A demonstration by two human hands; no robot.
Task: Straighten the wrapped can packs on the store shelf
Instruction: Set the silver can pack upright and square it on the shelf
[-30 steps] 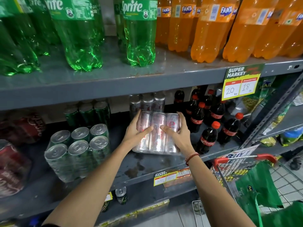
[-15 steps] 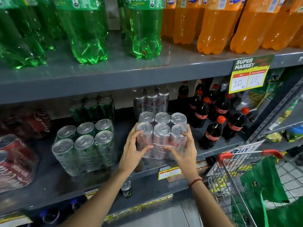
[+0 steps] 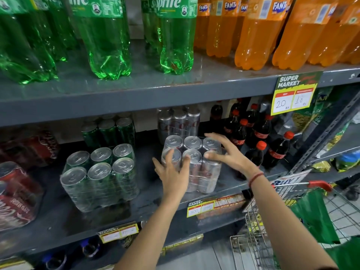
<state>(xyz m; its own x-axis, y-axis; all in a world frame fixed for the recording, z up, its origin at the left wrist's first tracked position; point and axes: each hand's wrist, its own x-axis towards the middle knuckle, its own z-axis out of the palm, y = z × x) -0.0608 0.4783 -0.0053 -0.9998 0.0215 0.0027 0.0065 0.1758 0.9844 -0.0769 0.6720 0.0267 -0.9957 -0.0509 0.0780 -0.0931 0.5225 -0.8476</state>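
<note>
Standing upright near the front edge of the middle shelf (image 3: pixel 229 189), the silver can pack (image 3: pixel 194 164) sits between the green can pack (image 3: pixel 99 178) on its left and the small cola bottles (image 3: pixel 259 145) on its right, with a second silver pack (image 3: pixel 178 123) behind it. The left hand (image 3: pixel 173 172) lies against the pack's front left corner, its fingers (image 3: pixel 169 155) spread over the nearest can tops, pressing rather than closing. The right hand (image 3: pixel 228 152) hovers at the pack's right side, its fingers (image 3: pixel 212 136) open and splayed, thumb just touching a can rim; neither hand appears to grip anything. To finish the step well, both palms would best press flat on opposite sides and turn the pack gently until its face runs parallel with the shelf edge and lines up with the pack behind. Pushing low on the wrap seems wiser than at the tops, since tall cans could tip, and the cola bottles stand near enough to be knocked.
</note>
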